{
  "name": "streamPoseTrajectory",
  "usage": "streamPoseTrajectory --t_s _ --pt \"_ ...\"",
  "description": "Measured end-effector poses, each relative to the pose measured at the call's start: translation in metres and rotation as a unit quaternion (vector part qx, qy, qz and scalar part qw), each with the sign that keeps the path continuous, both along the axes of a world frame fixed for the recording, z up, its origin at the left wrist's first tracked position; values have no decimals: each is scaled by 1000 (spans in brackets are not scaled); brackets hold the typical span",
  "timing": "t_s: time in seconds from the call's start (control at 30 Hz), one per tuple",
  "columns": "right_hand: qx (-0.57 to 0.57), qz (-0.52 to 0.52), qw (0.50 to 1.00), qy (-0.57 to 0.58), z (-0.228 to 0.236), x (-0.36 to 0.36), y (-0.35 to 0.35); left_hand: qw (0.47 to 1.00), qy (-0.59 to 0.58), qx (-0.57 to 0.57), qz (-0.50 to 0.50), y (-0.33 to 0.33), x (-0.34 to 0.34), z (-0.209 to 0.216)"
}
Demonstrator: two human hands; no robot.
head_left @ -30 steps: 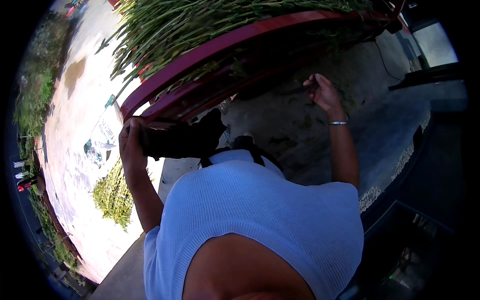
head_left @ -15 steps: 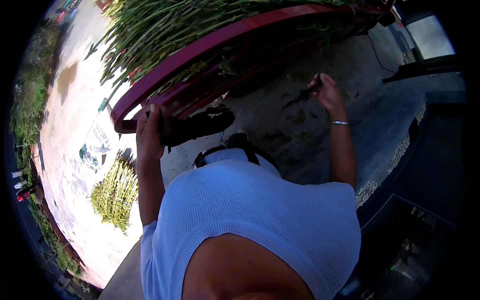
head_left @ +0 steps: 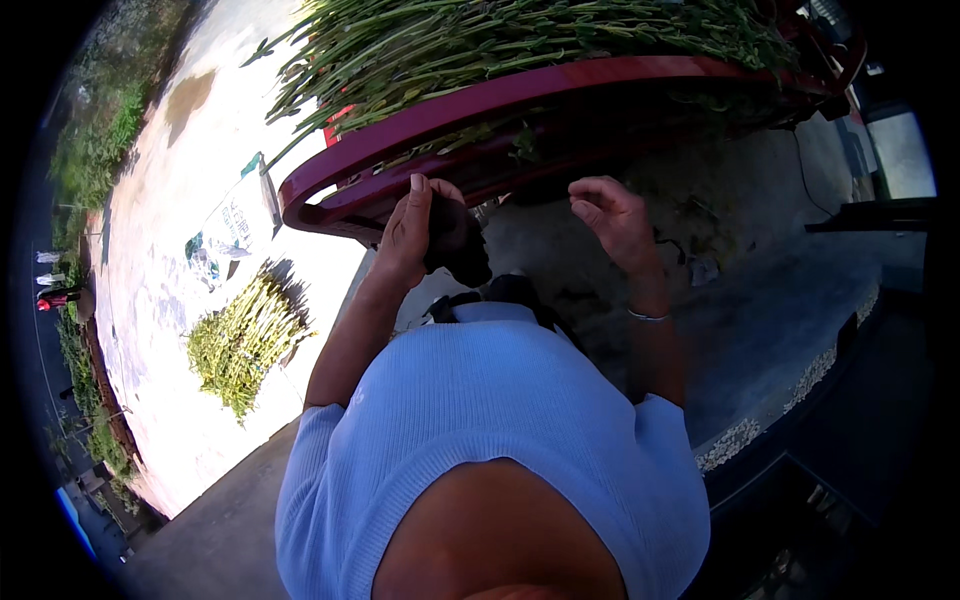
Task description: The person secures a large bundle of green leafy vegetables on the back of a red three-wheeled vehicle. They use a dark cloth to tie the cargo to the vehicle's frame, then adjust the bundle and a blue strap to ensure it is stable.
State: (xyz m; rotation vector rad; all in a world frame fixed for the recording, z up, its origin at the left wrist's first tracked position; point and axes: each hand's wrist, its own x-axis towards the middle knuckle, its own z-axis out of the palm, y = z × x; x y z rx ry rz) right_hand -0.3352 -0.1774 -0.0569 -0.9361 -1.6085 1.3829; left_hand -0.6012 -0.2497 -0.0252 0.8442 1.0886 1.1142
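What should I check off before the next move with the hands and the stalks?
1. Left hand grips the dark ragged piece: ok.
2. Right hand is free: ok, nothing visible in it.
3. Dark ragged piece is off the red metal frame: cannot tell, they sit close together in this view.
4. Green stalks all lie within the frame's left end: not ok, several jut out past it.
5. Stalk bundle on the ground is apart from both hands: ok, it lies off to the left.
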Motion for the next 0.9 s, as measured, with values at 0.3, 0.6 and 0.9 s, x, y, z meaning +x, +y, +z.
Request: streamPoseTrajectory --t_s 0.3,0.6,0.9 --pt "94 24 991 92 6 -121 -24 997 -70 -25 24 -19 9 -8" --pt "-128 74 946 287 4 -131 -40 988 87 53 113 -36 0 -33" --pt "76 257 956 122 26 -95 -60 878 129 121 446 -49 -70 -29"
